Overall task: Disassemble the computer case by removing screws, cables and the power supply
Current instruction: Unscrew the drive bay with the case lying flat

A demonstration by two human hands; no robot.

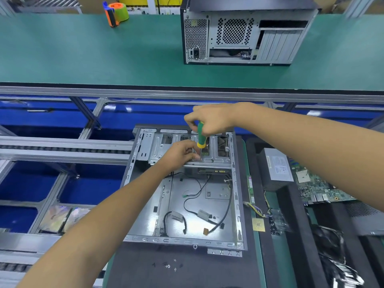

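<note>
With the right hand (212, 119) gripping the screwdriver (201, 135) upright over the drive cage (191, 150) at the case's (182, 204) far edge and left hand (180, 153) fingers pinched at its tip, the bit could slip, dropping the screw among the cables (193, 196).

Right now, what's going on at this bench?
A person is stripping an open computer case lying on its side. The right hand grips a green and yellow screwdriver, tip down on the drive cage; the left hand steadies things at the tip. Loose cables remain inside. A power supply, motherboard and loose screws already lie outside.
</note>
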